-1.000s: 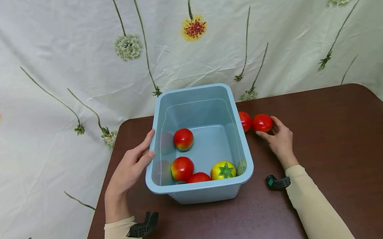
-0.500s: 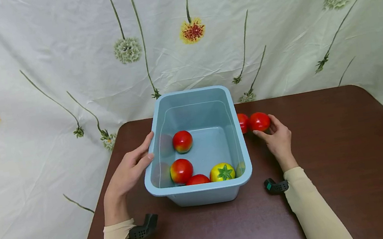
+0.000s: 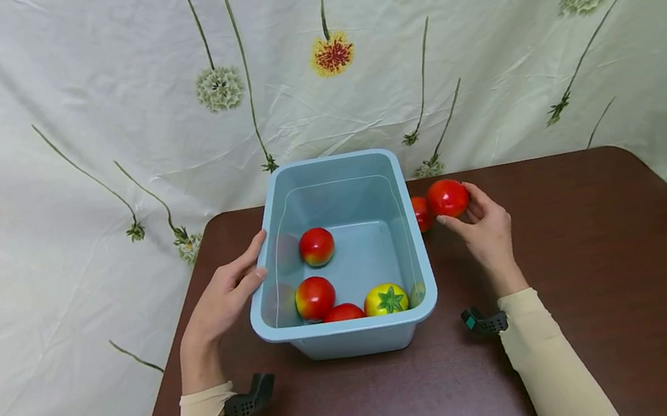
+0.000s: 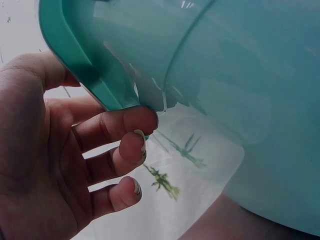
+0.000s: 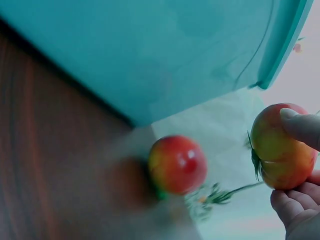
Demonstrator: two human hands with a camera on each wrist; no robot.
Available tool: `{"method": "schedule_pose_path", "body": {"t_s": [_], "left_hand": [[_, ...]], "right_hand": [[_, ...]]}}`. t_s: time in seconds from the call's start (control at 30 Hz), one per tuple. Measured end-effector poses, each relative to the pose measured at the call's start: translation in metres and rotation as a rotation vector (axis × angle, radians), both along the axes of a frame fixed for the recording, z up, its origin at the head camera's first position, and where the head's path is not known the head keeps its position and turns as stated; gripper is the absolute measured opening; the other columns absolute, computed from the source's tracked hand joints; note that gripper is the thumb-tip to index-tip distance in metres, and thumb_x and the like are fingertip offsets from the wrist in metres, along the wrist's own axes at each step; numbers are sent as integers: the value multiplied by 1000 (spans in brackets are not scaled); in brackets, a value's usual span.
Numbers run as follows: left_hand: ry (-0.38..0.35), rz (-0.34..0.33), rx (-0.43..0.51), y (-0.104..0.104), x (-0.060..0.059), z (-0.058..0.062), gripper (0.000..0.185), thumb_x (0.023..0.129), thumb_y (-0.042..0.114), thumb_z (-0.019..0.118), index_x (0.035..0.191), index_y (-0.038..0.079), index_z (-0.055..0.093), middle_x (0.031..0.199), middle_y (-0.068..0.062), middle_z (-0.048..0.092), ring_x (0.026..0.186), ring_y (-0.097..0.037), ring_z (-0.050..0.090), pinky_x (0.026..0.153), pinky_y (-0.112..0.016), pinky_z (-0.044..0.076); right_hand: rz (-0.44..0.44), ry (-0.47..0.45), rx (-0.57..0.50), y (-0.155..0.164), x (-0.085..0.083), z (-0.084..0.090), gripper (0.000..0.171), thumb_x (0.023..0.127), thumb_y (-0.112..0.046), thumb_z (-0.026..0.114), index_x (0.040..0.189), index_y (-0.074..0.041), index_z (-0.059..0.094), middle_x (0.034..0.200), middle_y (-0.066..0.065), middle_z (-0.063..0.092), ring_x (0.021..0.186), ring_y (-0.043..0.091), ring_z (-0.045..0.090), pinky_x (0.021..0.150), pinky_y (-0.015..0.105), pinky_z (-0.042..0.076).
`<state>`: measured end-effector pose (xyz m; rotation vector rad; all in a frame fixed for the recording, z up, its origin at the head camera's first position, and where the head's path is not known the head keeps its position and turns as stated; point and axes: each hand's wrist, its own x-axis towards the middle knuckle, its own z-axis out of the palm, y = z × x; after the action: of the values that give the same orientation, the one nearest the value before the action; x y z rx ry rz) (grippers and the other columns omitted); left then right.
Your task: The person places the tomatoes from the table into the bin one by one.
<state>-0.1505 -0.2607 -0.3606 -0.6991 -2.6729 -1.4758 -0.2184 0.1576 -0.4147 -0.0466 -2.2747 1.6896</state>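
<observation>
A light-blue plastic tub [image 3: 356, 341] stands on the table with several tomatoes in it: a red one [image 3: 316, 247] farther back, others near the front wall, one of them yellow [image 3: 386, 298] with a green star-shaped top. My left hand [image 3: 219, 308] grips the tub's left rim [image 4: 95, 75], fingers curled under its edge in the left wrist view. On the tub's right, my right hand [image 3: 489, 231] holds a red tomato [image 3: 448, 198] between thumb and fingers. The right wrist view shows this tomato [image 5: 280, 147] raised off the table, its green leaves facing left.
Another red tomato [image 5: 177, 165] sits on the table close to the tub's right wall, partly hidden by the tub in the head view. The dark brown table [image 3: 601, 268] extends to the right. A white flower-print cloth [image 3: 476, 36] hangs behind.
My right hand has lifted its tomato off the table, up and slightly away. The left hand stays at the tub's rim; the whole head view has shifted slightly.
</observation>
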Motion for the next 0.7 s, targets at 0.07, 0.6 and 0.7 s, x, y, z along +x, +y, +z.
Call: {"method": "schedule_pose_path", "body": {"t_s": [0.07, 0.6, 0.7], "left_hand": [[-1, -1, 1, 0, 0, 0, 56, 101, 15, 47, 154, 19, 28, 156, -9, 36, 125, -32, 56, 95, -14, 44], [2, -6, 12, 2, 0, 0, 56, 101, 13, 47, 154, 16, 28, 157, -10, 34, 128, -34, 52, 96, -13, 43], [1, 1, 9, 1, 0, 0, 56, 101, 14, 46, 154, 17, 28, 157, -9, 34, 128, -33, 52, 96, -12, 43]], "right_hand": [[8, 26, -10, -2, 3, 8, 70, 81, -17, 79, 144, -11, 48, 144, 10, 53, 132, 25, 52, 104, 36, 43], [55, 201, -36, -13, 32, 52, 69, 79, -13, 80, 142, -15, 51, 140, 4, 57, 128, 23, 56, 101, 31, 45], [84, 242, -25, -18, 37, 58, 68, 79, -12, 80, 142, -15, 52, 139, 4, 58, 127, 23, 57, 100, 28, 46]]}}
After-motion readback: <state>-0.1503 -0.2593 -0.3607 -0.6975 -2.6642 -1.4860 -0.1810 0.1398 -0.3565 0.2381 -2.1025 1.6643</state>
